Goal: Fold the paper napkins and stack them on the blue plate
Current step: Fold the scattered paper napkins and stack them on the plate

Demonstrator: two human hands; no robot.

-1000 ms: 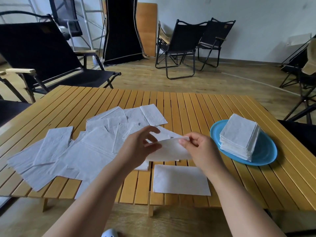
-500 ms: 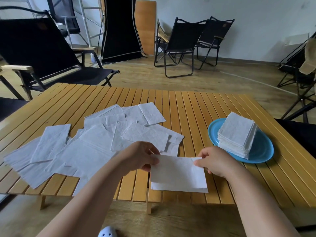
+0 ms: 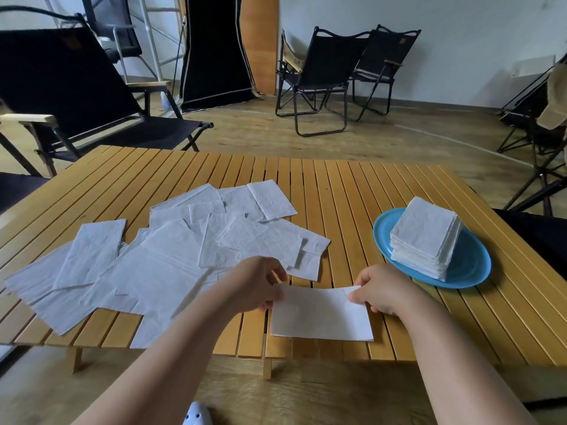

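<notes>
A half-folded white napkin (image 3: 322,314) lies flat near the table's front edge. My left hand (image 3: 260,283) pinches its upper left corner and my right hand (image 3: 379,291) pinches its upper right corner. A loose spread of unfolded white napkins (image 3: 147,265) covers the table's left and middle. On the right stands the blue plate (image 3: 469,265) bearing a neat stack of folded napkins (image 3: 425,234).
The slatted wooden table (image 3: 337,191) ends just below the napkin I hold. Black folding chairs stand at the left (image 3: 76,96), at the back (image 3: 322,75) and at the right (image 3: 540,124). A white shoe (image 3: 198,415) shows on the floor below.
The napkin I held up in the air has come down flat onto the table near the front edge. Both hands dropped with it and keep hold of its far corners.
</notes>
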